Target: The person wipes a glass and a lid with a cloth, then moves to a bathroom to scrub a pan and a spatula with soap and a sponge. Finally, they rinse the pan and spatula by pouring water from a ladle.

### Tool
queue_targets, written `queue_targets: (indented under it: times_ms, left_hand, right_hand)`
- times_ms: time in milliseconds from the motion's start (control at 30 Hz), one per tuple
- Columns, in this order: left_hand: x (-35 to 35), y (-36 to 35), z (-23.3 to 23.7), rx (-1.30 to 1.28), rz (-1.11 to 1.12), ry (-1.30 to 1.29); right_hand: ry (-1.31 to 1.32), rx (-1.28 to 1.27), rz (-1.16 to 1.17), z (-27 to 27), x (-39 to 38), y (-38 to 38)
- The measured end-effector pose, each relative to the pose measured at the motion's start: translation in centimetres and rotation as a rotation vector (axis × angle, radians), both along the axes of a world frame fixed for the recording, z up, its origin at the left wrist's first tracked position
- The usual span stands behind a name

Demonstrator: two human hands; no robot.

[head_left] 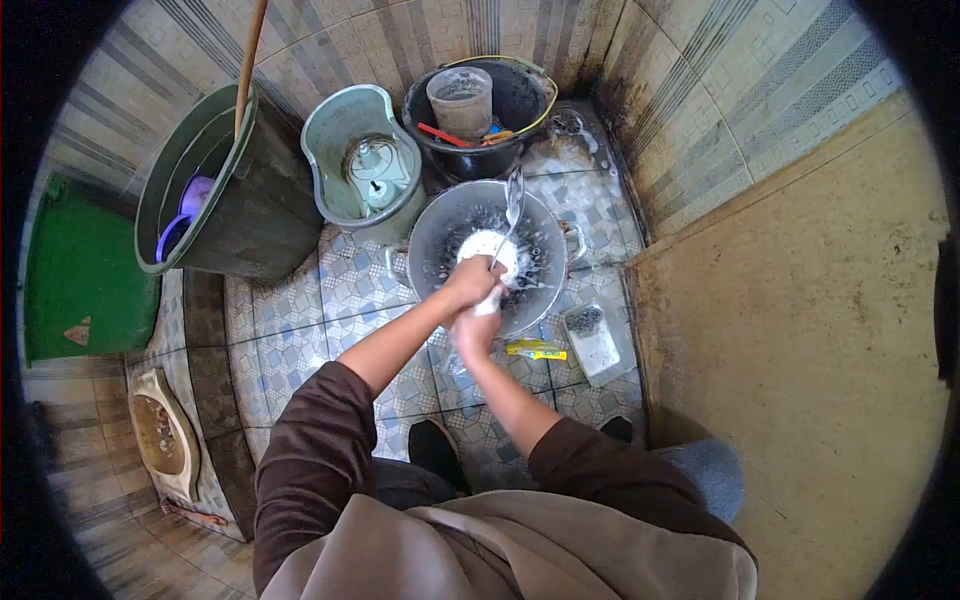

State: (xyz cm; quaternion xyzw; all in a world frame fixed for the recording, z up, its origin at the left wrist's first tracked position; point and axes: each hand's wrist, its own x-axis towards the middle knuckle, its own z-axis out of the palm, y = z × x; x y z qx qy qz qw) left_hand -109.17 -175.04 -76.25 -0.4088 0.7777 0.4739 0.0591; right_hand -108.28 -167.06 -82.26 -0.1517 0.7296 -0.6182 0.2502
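Observation:
A large grey metal pot (432, 225) with side handles sits on the tiled floor, with white foam (487, 246) and suds inside. My left hand (474, 282) is closed around the handle of a shiny metal spoon (514, 200), whose bowl end points up and away over the pot's far rim. Just below it, over the near rim, my right hand (474, 332) is closed on something white and foamy (489, 303), pressed around the lower handle. Suds hide what that white thing is.
Right of the pot lie a clear plastic tub (598, 350) and a yellow packet (537, 350). Behind stand a black bucket (460, 165) holding a grey container, a pale green bin (330, 190), and a big dark bin (265, 215). A squat toilet (190, 455) is at left.

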Motion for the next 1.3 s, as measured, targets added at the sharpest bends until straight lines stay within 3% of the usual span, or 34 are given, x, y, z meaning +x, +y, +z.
queue_targets:
  times_ms: [33,100,133,200,233,267,300,333,367,400,433,467,533,567,667,700,733,800,867,900,933,967,1000,1133,1167,1233,1267,1300]
  left_hand:
    - [-0.3,0.0,-0.3,0.186,0.067,0.111]
    - [-0.5,-0.2,0.9,0.255,0.156,0.162]
    - [-0.4,-0.5,1.4,0.322,0.246,0.205]
    - [0.1,-1.8,0.8,0.204,0.141,0.226]
    - [0.4,-2.0,1.6,0.169,0.111,0.213]
    - [0.7,-2.1,2.3,0.135,0.083,0.198]
    - [1.3,-2.0,2.2,0.134,0.087,0.196]
    - [1.9,-1.6,2.1,0.195,0.033,0.186]
    - [2.5,-1.0,1.9,0.258,-0.024,0.175]
    - [2.9,-0.2,1.7,0.263,-0.026,0.174]
    - [3.2,0.6,1.5,0.186,-0.103,0.224]
    - [3.6,1.2,1.4,0.108,-0.180,0.272]
    - [4.9,1.7,2.3,0.021,-0.224,0.232]
    - [5.4,1.8,2.9,-0.070,-0.266,0.192]
    - [6.3,3.0,4.4,0.026,-0.212,0.145]
    - [7.0,2.8,1.8,-0.191,-0.253,0.269]
    - [7.5,2.6,2.0,-0.185,-0.254,0.266]
    - [8.4,2.1,2.6,-0.071,-0.191,0.092]
    - [9.8,1.9,4.4,-0.038,-0.234,0.004]
    - [11.0,1.8,4.8,-0.034,-0.273,-0.039]
    - [12.3,1.6,4.8,-0.022,-0.302,-0.031]
    - [13.7,1.4,4.7,-0.015,-0.328,-0.019]
    - [15.2,1.3,4.3,-0.007,-0.328,-0.015]
    - [20.8,1.3,0.9,0.163,-0.377,0.010]
    - [21.7,1.5,-0.3,0.250,-0.397,-0.023]
    - [22.8,1.8,-3.8,0.139,-0.419,-0.133]
    - [23.1,1.7,-5.1,0.026,-0.460,-0.240]
    - [22.9,1.6,-5.9,0.027,-0.451,-0.241]
  right_hand:
    - [0.055,0.053,0.087,1.7,0.6,0.9]
    - [0.099,0.213,0.284,5.0,1.4,2.7]
    - [0.094,0.216,0.285,4.8,1.7,3.5]
    - [0.027,0.022,0.391,4.5,1.3,4.6]
    - [0.045,0.163,0.216,5.2,0.3,4.0]
    - [0.103,0.110,0.004,6.0,-1.0,3.3]
    - [0.123,-0.020,-0.028,5.8,-3.2,2.5]
    - [0.334,-0.106,-0.058,5.0,-5.5,1.4]
    - [0.269,-0.103,-0.060,4.0,-7.6,-0.1]
    - [0.447,-0.034,0.125,4.6,-9.7,-0.9]
    - [0.598,0.174,0.111,5.9,-10.3,-2.0]
    - [0.598,0.176,0.108,7.3,-11.2,-2.8]
    - [0.299,0.542,0.427,9.1,-13.3,-3.6]
    - [0.302,0.539,0.431,9.4,-13.8,-3.9]
    - [0.299,0.466,0.337,7.6,-13.6,-4.1]
    - [0.515,0.227,0.347,5.3,-12.5,-4.1]
    - [0.724,-0.018,0.348,5.0,-11.2,-4.0]
    - [0.522,-0.020,0.267,5.6,-9.0,-2.6]
    - [0.473,0.485,0.303,3.5,-11.3,-1.9]
    - [0.414,0.528,0.175,2.1,-13.4,-0.8]
    - [0.354,0.771,0.186,5.7,-15.2,1.1]
    - [0.653,0.940,0.514,4.2,-17.5,4.2]
    - [0.228,1.051,0.394,1.0,-20.3,5.6]
    - [-0.018,1.210,0.583,-2.4,-21.6,12.1]
    - [-0.012,1.210,0.597,-6.4,-21.6,14.2]
    - [0.795,1.327,0.431,-15.9,-21.0,17.2]
    - [0.801,1.321,0.442,-14.7,-20.3,16.5]
    - [0.613,1.375,0.271,-12.5,-19.3,15.7]
